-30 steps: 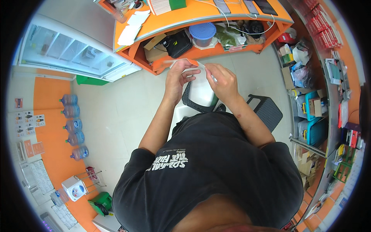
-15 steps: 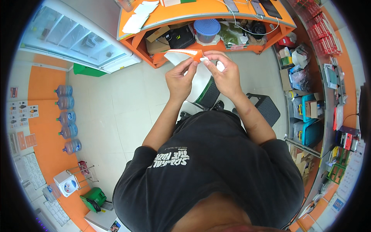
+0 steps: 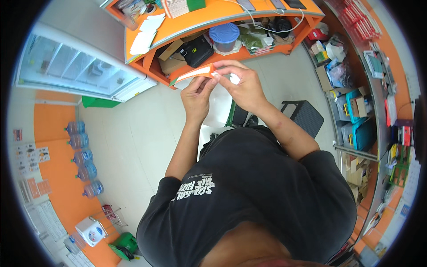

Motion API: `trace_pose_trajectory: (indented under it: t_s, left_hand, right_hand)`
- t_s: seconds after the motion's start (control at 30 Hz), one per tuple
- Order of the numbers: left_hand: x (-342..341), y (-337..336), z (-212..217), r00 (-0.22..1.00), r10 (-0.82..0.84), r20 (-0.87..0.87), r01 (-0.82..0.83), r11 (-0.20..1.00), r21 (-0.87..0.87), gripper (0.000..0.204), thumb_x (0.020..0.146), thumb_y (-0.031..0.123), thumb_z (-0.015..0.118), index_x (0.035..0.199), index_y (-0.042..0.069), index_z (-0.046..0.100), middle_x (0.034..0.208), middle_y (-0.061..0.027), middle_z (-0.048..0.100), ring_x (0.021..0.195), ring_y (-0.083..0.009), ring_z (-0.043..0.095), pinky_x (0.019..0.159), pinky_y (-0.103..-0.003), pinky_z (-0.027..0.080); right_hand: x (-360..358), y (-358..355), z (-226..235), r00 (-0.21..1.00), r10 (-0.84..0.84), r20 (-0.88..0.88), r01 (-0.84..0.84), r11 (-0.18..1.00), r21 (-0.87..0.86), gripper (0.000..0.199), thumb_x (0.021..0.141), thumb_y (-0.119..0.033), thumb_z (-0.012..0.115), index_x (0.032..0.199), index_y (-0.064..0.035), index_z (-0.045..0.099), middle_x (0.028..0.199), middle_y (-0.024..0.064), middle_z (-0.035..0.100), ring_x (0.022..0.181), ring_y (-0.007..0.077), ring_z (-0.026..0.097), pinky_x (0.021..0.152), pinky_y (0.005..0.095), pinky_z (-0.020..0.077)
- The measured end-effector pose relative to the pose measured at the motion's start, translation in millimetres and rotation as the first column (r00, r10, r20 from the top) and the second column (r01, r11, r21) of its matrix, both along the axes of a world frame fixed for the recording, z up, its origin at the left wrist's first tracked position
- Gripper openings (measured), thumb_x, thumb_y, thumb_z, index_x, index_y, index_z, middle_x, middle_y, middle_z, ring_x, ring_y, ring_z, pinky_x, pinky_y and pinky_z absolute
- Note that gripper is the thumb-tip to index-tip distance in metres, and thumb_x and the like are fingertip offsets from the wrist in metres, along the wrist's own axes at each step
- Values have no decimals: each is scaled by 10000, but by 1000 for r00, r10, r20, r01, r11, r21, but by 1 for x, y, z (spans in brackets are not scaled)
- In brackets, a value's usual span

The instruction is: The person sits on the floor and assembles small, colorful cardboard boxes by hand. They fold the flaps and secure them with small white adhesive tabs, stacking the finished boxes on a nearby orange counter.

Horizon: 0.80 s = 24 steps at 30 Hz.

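A piece of folded card [image 3: 194,72], orange and white with a green corner, is held up in front of me between both hands. My left hand [image 3: 197,97] pinches its lower edge, the thumb and fingertips meeting near its right end. My right hand [image 3: 244,88] grips that right end with thumb and fingers, and something small and white shows behind the fingers. Whether this white bit belongs to the card I cannot tell. Under the hands is a white surface with a green edge [image 3: 230,113], partly covered by my right wrist.
Ahead stands an orange counter [image 3: 178,22] with white papers [image 3: 147,35] on top and a blue-lidded tub [image 3: 223,38] below. A glass-door fridge [image 3: 80,66] is at the left, a dark stool [image 3: 304,118] at the right. Loaded shelves [image 3: 356,153] line the right wall; water bottles [image 3: 82,158] stand left.
Both hands and the card have shifted a little left in view, and the card's face has turned, showing more white. The whole view has swung slightly. Both hands keep their hold.
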State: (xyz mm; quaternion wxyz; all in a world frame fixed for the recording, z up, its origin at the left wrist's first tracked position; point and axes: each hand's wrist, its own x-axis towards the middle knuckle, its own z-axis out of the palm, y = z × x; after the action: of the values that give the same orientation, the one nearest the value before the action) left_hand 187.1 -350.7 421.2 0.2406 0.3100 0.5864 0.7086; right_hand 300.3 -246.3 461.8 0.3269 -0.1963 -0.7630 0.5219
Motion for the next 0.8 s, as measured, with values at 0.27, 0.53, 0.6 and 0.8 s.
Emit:
trace_pose_trajectory:
  t_s: [0.27, 0.53, 0.6, 0.8]
  left_hand:
    - [-18, -3, -17, 951, -159, 266, 139, 986, 94, 292, 997, 134, 672, 1211, -65, 671, 1122, -98, 700, 979, -165, 681, 923, -312, 576]
    - [2, 10, -12, 995, -26, -100, 17, 996, -84, 386, 1020, 125, 628, 1356, -59, 587, 1222, -134, 670, 1120, -182, 646, 1000, -355, 530]
    - [8, -14, 24, 899, -400, -180, 310, 869, -385, 366, 998, 110, 644, 1319, -64, 610, 1175, -156, 686, 1092, -181, 653, 932, -301, 528]
    - [-27, -13, 80, 590, -514, -623, 540, 824, -169, 280, 973, 124, 646, 1178, -67, 635, 920, -165, 680, 730, -184, 659, 617, -224, 490]
  right_hand:
    - [-1, 10, -10, 995, 88, -54, -101, 948, -301, 175, 905, -122, 739, 1016, 13, 743, 1187, 121, 738, 1034, 205, 715, 919, 338, 546]
    - [-3, 8, -23, 983, -78, -167, 82, 997, 15, 170, 864, -124, 759, 950, 9, 698, 1111, 148, 746, 983, 281, 726, 856, 372, 558]
    - [-3, 23, -42, 975, -169, -144, 182, 980, 79, 168, 880, -131, 737, 971, -2, 678, 1065, 162, 740, 961, 320, 717, 821, 395, 558]
    - [-4, 56, -34, 993, -89, 73, 67, 963, 260, 185, 956, -210, 620, 1010, -41, 674, 908, 185, 723, 906, 403, 694, 806, 498, 529]
